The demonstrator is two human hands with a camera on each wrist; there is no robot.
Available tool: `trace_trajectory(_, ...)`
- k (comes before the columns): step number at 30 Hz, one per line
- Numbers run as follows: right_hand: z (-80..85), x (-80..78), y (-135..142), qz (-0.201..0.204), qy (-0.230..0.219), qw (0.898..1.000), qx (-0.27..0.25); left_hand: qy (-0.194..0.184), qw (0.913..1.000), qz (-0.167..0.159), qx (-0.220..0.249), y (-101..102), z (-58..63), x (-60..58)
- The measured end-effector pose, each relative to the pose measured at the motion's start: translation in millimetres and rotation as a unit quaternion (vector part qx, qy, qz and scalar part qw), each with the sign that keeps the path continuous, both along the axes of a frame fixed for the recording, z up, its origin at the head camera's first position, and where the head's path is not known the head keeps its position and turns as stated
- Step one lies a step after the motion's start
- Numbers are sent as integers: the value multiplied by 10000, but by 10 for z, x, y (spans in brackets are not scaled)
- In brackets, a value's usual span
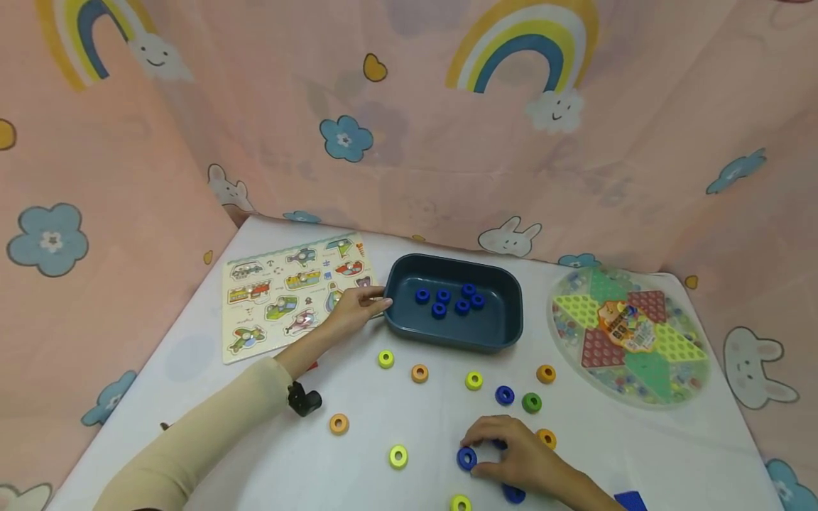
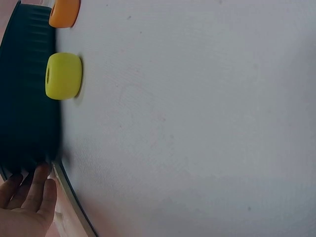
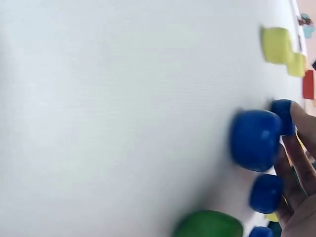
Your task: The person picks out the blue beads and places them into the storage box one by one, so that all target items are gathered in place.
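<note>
In the head view my left hand (image 1: pixel 350 312) touches the left end of a dark blue-green tray (image 1: pixel 454 337). The left wrist view shows its fingers (image 2: pixel 37 190) extended against the tray's end wall. Several blue rings (image 1: pixel 438 310) lie inside the tray. On the white table, my right hand (image 1: pixel 514 454) pinches a blue ring (image 1: pixel 466 458) between thumb and fingers. Another blue ring (image 1: pixel 513 493) sits beside the hand, and one under the palm is partly hidden. Farther forward are a blue ring (image 1: pixel 505 395) and a green ring (image 1: pixel 532 402).
Yellow rings (image 1: pixel 398 456) and orange rings (image 1: pixel 339 424) are scattered across the table (image 1: pixel 268 454). A vehicle puzzle board (image 1: pixel 275 287) lies left of the tray; a round star-patterned game board (image 1: pixel 629 341) is to its right. Pink patterned cloth (image 1: pixel 409 177) hangs behind.
</note>
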State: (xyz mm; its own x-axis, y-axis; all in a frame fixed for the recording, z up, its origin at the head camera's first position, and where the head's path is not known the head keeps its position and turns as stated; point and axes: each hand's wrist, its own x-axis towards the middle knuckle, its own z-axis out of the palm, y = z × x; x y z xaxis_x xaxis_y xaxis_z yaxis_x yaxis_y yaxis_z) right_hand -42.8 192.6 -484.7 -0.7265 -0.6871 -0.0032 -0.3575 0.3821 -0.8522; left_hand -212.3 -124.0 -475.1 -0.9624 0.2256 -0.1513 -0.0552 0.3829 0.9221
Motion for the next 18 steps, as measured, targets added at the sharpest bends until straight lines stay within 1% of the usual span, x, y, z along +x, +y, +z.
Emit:
trace_trajectory(3,-59,30,-2,125,408,9991,-52,-13,10000,14,-1,2,2,-7)
trace_trajectory(5,-77,40,-5,135,578,9982,-77,-13,10000,14,-7,4,1,-10)
trace_trajectory(8,-84,43,-7,153,624,9978,-155,-14,10000,4,-17,5,-1,-11)
trace_trajectory(11,-59,22,1,106,329,9993,-156,-19,10000,-18,-11,7,-2,-9)
trace_trajectory(13,-8,-15,7,7,164,9999,-11,-32,10000,-21,-5,7,-1,-7)
trace_trajectory(15,79,-82,8,-155,33,9998,143,-46,10000,-6,3,8,1,-4)
trace_trajectory(17,188,-179,9,-334,80,9991,229,-50,10000,7,-8,9,7,-1)
trace_trajectory(18,245,-238,11,-440,193,9985,246,-56,10000,15,-17,10,10,1)
